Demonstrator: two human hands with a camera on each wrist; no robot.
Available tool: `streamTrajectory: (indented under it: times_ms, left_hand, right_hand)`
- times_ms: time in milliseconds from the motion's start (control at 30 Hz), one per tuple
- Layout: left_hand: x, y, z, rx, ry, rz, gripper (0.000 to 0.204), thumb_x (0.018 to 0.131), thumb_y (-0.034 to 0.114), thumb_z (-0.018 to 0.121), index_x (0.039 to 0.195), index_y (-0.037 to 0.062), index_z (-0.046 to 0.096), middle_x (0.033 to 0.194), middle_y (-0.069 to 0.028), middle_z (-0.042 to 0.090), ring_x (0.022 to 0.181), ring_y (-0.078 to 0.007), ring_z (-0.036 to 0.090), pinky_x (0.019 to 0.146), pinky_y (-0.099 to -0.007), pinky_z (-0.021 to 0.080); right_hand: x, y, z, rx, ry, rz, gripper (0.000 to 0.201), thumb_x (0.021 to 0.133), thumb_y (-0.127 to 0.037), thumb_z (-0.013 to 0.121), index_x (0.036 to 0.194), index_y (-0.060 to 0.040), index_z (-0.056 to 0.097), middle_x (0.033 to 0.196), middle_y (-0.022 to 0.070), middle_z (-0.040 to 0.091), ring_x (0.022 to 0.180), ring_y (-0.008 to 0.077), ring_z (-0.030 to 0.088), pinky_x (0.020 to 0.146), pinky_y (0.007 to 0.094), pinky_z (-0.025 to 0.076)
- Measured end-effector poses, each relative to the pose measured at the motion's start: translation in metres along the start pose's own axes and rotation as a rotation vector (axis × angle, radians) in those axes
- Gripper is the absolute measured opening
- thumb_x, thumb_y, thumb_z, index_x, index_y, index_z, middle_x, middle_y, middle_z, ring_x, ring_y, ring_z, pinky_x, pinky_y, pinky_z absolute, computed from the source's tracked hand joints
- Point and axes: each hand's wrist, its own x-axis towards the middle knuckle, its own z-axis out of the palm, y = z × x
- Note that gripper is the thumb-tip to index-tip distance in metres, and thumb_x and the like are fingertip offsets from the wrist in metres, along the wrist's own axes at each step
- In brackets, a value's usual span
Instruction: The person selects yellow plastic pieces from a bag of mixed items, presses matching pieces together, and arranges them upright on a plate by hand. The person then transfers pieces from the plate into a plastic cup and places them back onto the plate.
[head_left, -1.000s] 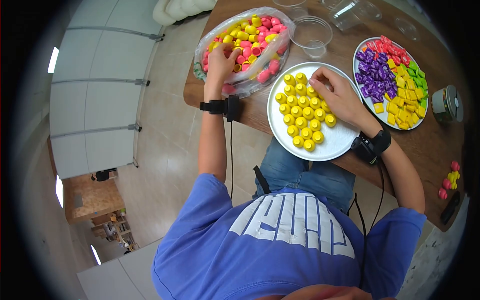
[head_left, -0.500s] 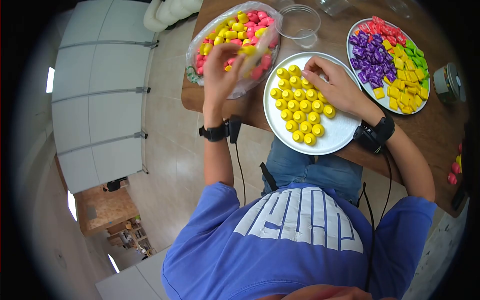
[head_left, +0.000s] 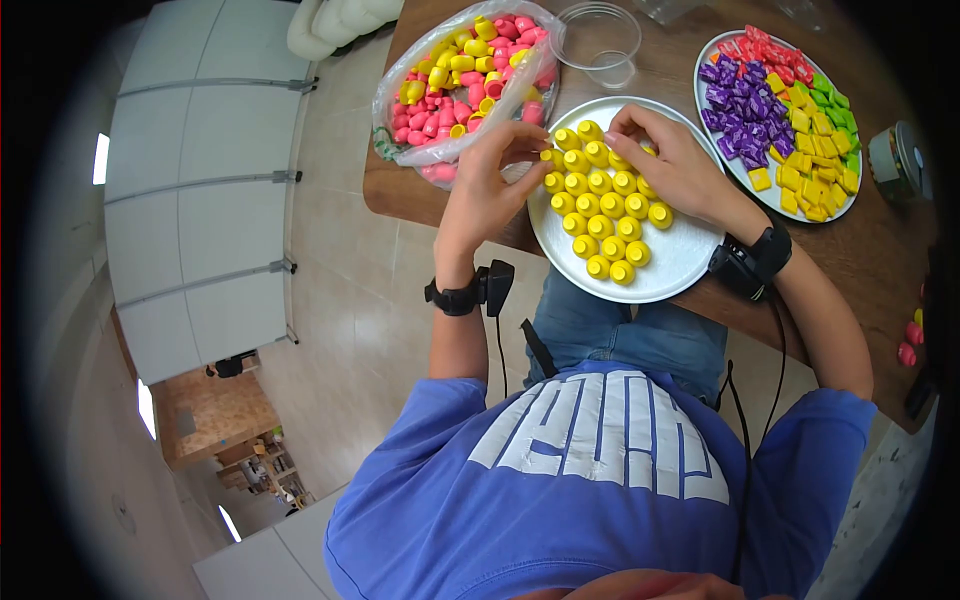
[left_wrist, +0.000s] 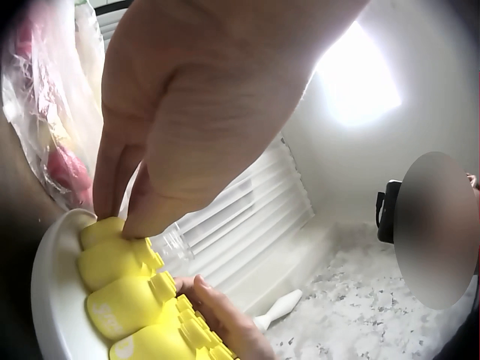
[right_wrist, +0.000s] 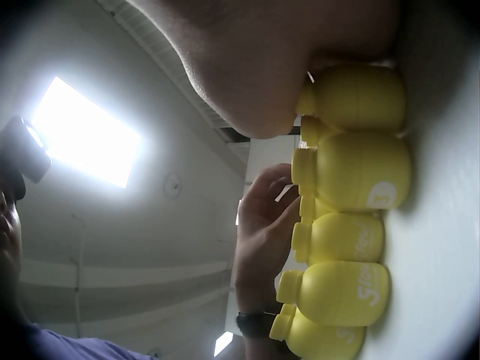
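A white plate [head_left: 682, 272] at the table's near edge carries several yellow caps [head_left: 606, 206] packed in rows. My left hand [head_left: 538, 152] pinches a yellow cap [left_wrist: 100, 230] at the plate's upper left edge, beside the rows. In the left wrist view its fingertips [left_wrist: 132, 222] sit on top of that cap. My right hand [head_left: 624, 126] lies over the far side of the rows, bent fingers touching the caps. The right wrist view shows its palm [right_wrist: 285, 67] above a line of yellow caps [right_wrist: 352, 232].
A clear bag [head_left: 462, 72] of pink and yellow caps lies to the left of the plate. An empty clear cup [head_left: 600, 42] stands behind it. At the right are a second plate [head_left: 742, 185] of coloured pieces and a small jar [head_left: 895, 160].
My left hand has left the bag with a yellow cap and moved right and nearer, to the white plate's edge. The right hand has stayed on the caps.
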Motion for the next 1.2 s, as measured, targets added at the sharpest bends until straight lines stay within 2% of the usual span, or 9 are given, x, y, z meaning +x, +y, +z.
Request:
streamTrajectory:
  times_ms: [300,533,600,733,800,933,1067,1133,1200]
  left_hand:
    - [-0.001,-0.01,-0.026,-0.118,-0.006,0.004,0.026,0.09,-0.006,0.064,0.116,-0.0021,0.063,0.115,-0.0106,0.071,0.112,-0.0201,0.071,0.099,-0.0351,0.057]
    - [0.034,-0.087,-0.098,0.232,0.456,-0.048,0.023,0.092,0.002,0.07,0.114,-0.0036,0.068,0.108,-0.013,0.075,0.102,-0.0224,0.073,0.091,-0.0354,0.059]
    - [0.046,-0.114,-0.113,0.482,0.533,-0.195,0.029,0.09,0.013,0.077,0.112,-0.004,0.07,0.105,-0.0168,0.077,0.097,-0.0261,0.076,0.087,-0.0367,0.06]
    - [0.062,-0.131,-0.117,0.626,0.467,-0.3,0.034,0.087,0.021,0.082,0.108,-0.0038,0.073,0.099,-0.0192,0.077,0.092,-0.0299,0.077,0.084,-0.0388,0.06]
    - [0.066,-0.135,-0.116,0.626,0.477,-0.262,0.029,0.087,0.018,0.081,0.103,-0.0045,0.073,0.096,-0.0206,0.077,0.09,-0.032,0.076,0.082,-0.0404,0.06]
    - [0.067,-0.147,-0.115,0.716,0.515,-0.184,0.017,0.085,0.01,0.076,0.094,-0.0047,0.074,0.091,-0.022,0.075,0.087,-0.0348,0.075,0.08,-0.0429,0.058]
    - [0.062,-0.126,-0.111,0.759,0.449,-0.165,0.022,0.086,0.01,0.075,0.103,-0.0038,0.074,0.095,-0.0204,0.077,0.09,-0.0326,0.077,0.083,-0.0393,0.059]
    - [0.062,-0.119,-0.105,0.665,0.433,-0.196,0.026,0.086,0.01,0.074,0.108,-0.0033,0.073,0.101,-0.02,0.077,0.093,-0.0314,0.076,0.085,-0.039,0.059]
    - [0.062,-0.121,-0.102,0.602,0.427,-0.171,0.029,0.086,0.011,0.075,0.111,-0.0029,0.072,0.105,-0.0195,0.076,0.095,-0.0308,0.076,0.086,-0.0387,0.059]
  right_hand:
    - [0.001,-0.003,0.001,0.085,0.023,0.051,0.035,0.105,-0.033,0.061,0.105,0.002,0.061,0.1,0.0142,0.07,0.095,0.0229,0.066,0.088,0.0367,0.052]
    - [0.003,0.001,-0.002,0.159,-0.011,0.083,0.04,0.107,-0.038,0.058,0.107,0.0017,0.062,0.099,0.0103,0.069,0.095,0.0174,0.062,0.089,0.033,0.049]
    - [0.003,0.003,-0.001,0.164,-0.002,0.071,0.039,0.106,-0.037,0.058,0.107,0.0017,0.062,0.099,0.0105,0.069,0.094,0.0174,0.062,0.089,0.0332,0.049]
    - [0.003,0.001,-0.003,0.147,0.015,0.059,0.037,0.107,-0.036,0.057,0.107,0.0013,0.062,0.099,0.011,0.069,0.093,0.018,0.063,0.089,0.0342,0.049]
    - [0.002,-0.001,-0.001,0.128,0.002,0.052,0.028,0.109,-0.029,0.054,0.104,-0.0018,0.058,0.095,0.0038,0.062,0.089,0.0109,0.055,0.082,0.028,0.046]
    - [0.001,0.004,0.0,0.109,0.009,0.043,0.026,0.108,-0.029,0.056,0.106,-0.0032,0.06,0.096,0.003,0.063,0.087,0.0103,0.055,0.076,0.0292,0.046]
    - [0.001,0.005,0.001,0.124,0.01,0.043,0.027,0.108,-0.029,0.056,0.106,-0.0029,0.06,0.096,0.003,0.063,0.087,0.01,0.055,0.076,0.0291,0.046]
    - [0.001,0.002,-0.001,0.131,-0.005,0.062,0.034,0.107,-0.033,0.057,0.109,0.0001,0.061,0.101,0.0115,0.069,0.094,0.0203,0.064,0.088,0.0351,0.05]
    - [0.001,0.0,-0.002,0.116,-0.009,0.055,0.033,0.107,-0.033,0.057,0.108,0.0002,0.061,0.101,0.0117,0.069,0.094,0.0204,0.064,0.089,0.0352,0.05]
